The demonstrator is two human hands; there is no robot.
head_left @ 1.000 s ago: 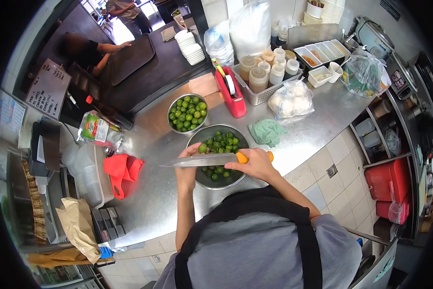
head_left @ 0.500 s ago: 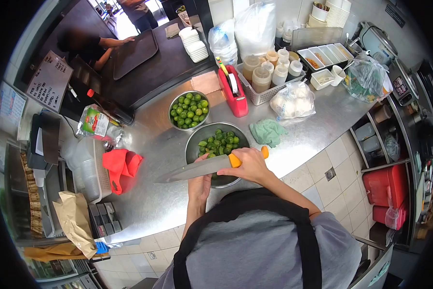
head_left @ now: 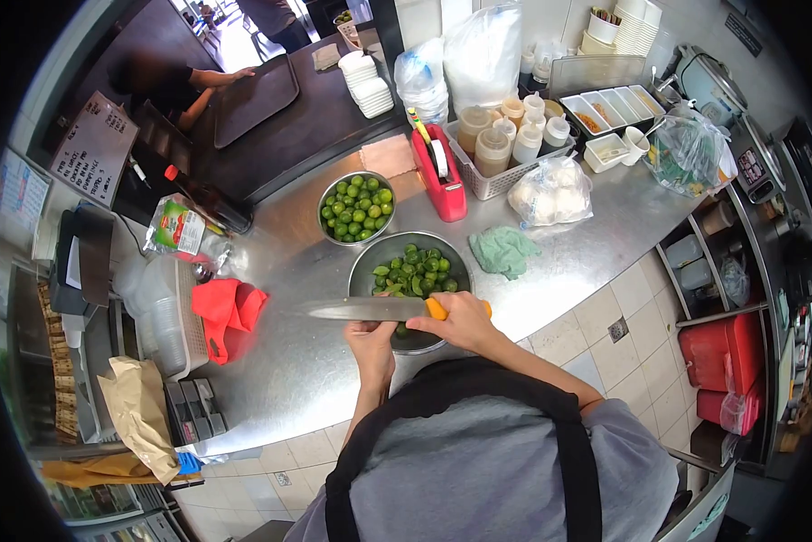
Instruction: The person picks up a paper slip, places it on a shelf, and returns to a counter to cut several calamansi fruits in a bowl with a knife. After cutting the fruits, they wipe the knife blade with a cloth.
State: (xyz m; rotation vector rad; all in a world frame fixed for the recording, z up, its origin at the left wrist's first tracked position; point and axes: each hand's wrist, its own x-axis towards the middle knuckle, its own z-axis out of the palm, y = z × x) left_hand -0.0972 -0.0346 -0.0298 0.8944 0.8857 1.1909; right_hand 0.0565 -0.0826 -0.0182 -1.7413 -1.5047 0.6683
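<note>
My right hand (head_left: 457, 322) grips the orange handle of a large knife (head_left: 365, 309), its wide blade pointing left across the near part of a steel bowl (head_left: 361, 277). My left hand (head_left: 370, 345) is closed just under the blade at the bowl's left near edge; the blade hides its fingertips and whatever they pinch. Cut green limes (head_left: 413, 269) lie in this bowl. Just behind it, a smaller steel bowl (head_left: 326, 231) is full of whole small limes (head_left: 358, 208).
A green cloth (head_left: 503, 251) lies right of the bowls, a red tape dispenser (head_left: 444, 194) behind. Squeeze bottles fill a basket (head_left: 501, 184) near a bag of white pieces (head_left: 551, 191). Left are a red cloth (head_left: 229, 312) and plastic containers. Another person's arm rests by a dark tray (head_left: 257, 101).
The knife blade has turned nearer to level, its tip shifting up and right. My left hand has tilted and moved slightly left below it; my right hand has dropped slightly.
</note>
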